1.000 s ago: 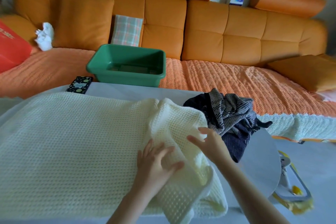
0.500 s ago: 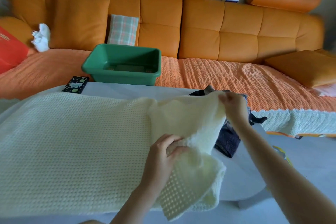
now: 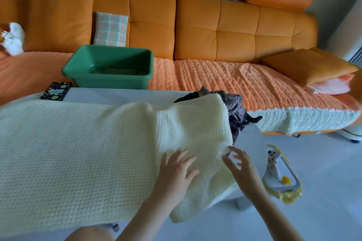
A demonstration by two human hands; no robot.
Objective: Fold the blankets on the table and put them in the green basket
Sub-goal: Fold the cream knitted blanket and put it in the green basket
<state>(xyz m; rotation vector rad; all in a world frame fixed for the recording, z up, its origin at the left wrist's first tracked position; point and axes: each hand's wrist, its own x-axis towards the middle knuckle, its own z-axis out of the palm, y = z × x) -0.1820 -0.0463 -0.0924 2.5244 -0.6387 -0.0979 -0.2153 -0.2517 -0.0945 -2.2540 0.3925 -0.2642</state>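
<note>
A cream knitted blanket [image 3: 78, 143] lies spread over most of the white table [image 3: 117, 95], its right end draped over a dark grey patterned blanket [image 3: 236, 109] that sits crumpled at the table's right end. My left hand [image 3: 176, 170] rests flat on the cream blanket near its right end, fingers spread. My right hand [image 3: 238, 164] hovers with fingers spread at the blanket's right edge, holding nothing. The green basket [image 3: 109, 82] stands on the sofa seat beyond the table.
An orange sofa [image 3: 225, 25] with a ribbed orange cover runs behind the table. A small dark patterned box [image 3: 55, 91] lies at the table's far left corner. A yellow-rimmed object [image 3: 282, 178] sits on the grey floor to the right of the table.
My right hand let go of the blanket's lifted corner and came back toward me. The cream blanket now lies spread over the dark blanket. My left hand went from gripping to resting flat.
</note>
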